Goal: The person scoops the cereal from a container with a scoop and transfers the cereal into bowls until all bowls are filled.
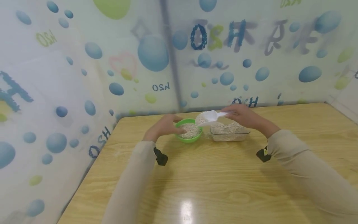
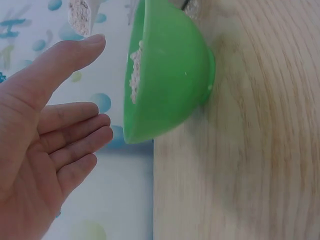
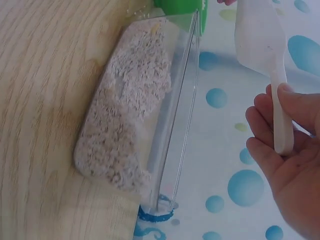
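Note:
My right hand (image 1: 242, 115) grips the handle of a white scoop (image 1: 211, 115), held level in the air between a green bowl (image 1: 189, 140) and a clear container (image 1: 230, 137). Pale flakes (image 1: 202, 119) lie in the scoop, whose mouth points left over the bowl's right rim. The bowl stands on the table, filled with the same flakes. Beside the bowl's left rim is my left hand (image 1: 166, 126); in the left wrist view its fingers are loosely bent, the thumb extended, and nothing is held. More flakes fill the container, seen from the side in the right wrist view.
The wooden table (image 1: 207, 180) reaches back to a wall covering (image 1: 179, 62) printed with blue and green dots. A few spilled flakes (image 3: 142, 11) lie between bowl and container. Dark wrist-worn devices (image 1: 160, 156) hang below both sleeves.

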`<state>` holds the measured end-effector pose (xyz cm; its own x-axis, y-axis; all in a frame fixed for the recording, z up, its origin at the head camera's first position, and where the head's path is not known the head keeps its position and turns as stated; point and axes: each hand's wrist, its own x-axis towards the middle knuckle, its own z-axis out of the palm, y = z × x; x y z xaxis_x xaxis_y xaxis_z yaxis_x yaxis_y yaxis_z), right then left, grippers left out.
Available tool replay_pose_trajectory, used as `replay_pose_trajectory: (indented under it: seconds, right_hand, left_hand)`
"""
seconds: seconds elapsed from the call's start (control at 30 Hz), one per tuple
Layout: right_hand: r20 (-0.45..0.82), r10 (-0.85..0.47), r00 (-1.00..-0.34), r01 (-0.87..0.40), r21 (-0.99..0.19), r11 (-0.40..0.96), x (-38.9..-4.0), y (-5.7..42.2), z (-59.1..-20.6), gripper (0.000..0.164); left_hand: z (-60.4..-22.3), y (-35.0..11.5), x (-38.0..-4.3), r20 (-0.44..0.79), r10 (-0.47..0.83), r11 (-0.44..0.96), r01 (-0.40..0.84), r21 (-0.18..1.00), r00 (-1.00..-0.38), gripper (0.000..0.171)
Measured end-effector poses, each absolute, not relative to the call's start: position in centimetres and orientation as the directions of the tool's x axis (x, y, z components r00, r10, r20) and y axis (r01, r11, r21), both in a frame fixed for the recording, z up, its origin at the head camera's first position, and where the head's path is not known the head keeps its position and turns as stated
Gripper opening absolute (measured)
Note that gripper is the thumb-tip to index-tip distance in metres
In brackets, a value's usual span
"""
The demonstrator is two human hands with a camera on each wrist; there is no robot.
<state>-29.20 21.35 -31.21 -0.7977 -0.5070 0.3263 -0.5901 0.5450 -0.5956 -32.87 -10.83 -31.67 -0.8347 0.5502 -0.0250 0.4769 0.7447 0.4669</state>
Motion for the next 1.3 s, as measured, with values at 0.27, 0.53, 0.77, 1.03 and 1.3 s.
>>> replay_pose_trajectory:
  seconds: [0.27, 0.53, 0.77, 1.03, 1.3]
  right_hand:
    - [0.321, -0.497, -0.806, -0.581, -0.592, 0.558, -30.0, 19.9, -31.8, 0.027]
    - [0.278, -0.529, -0.802, -0.58, -0.577, 0.575, -30.8, 19.1, -32.7, 0.028]
    - [0.286, -0.57, -0.77, -0.618, -0.557, 0.555, -31.3, 18.6, -32.5, 0.026]
    - [0.24, -0.623, -0.744, -0.64, -0.522, 0.564, -31.9, 17.9, -31.2, 0.027]
    - [0.268, -0.661, -0.701, -0.7, -0.434, 0.567, -32.6, 17.2, -30.7, 0.026]
  left_hand:
    - [-32.4, -11.9, -32.7, -0.024, 0.535, 0.755, 0.465, 0.462, -0.844, 0.067]
    - [-33.1, -12.3, -32.6, -0.051, 0.519, 0.76, 0.434, 0.484, -0.853, 0.066]
    - [-33.4, -12.6, -32.9, -0.043, 0.53, 0.747, 0.443, 0.496, -0.847, 0.067]
    - [-33.5, -12.6, -33.0, -0.054, 0.52, 0.753, 0.428, 0.499, -0.852, 0.067]
    - [-33.4, -12.5, -32.9, -0.063, 0.51, 0.765, 0.418, 0.49, -0.858, 0.068]
